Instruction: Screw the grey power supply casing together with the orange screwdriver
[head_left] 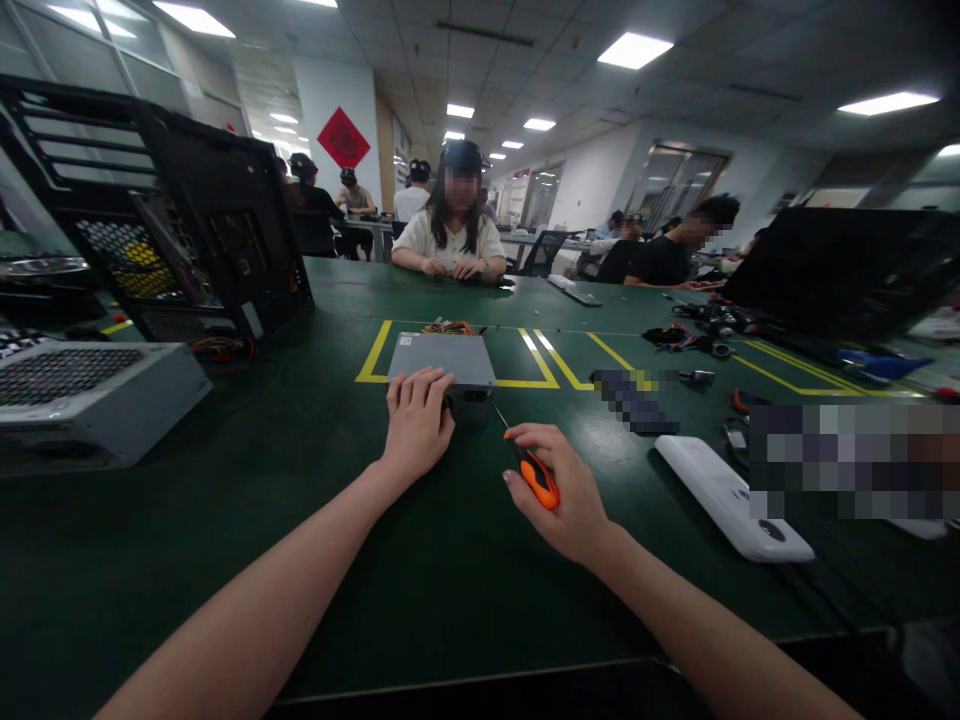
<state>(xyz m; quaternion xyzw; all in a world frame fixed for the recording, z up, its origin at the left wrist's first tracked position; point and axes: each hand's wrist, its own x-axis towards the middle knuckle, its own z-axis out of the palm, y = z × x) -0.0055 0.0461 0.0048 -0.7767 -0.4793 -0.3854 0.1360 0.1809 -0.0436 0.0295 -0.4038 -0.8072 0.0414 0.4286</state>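
Head cam: green tbl (pixel 465 590), lit rm (pixel 540 70); L hand (pixel 418 425) spread on PSU (pixel 454 358), R hand (pixel 566 485) gripping screwdriver (pixel 534 472).

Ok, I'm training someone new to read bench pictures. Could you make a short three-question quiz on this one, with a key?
1. Multiple choice: what does the left hand rest on?
A) the white device
B) the grey metal box
C) the office chair

2. True or false: the right hand holds an orange-and-black screwdriver.

3. Fill in the missing word: from the wearer's viewpoint, the black computer case is to the ____ of the grey metal box.

Key:
1. B
2. True
3. left
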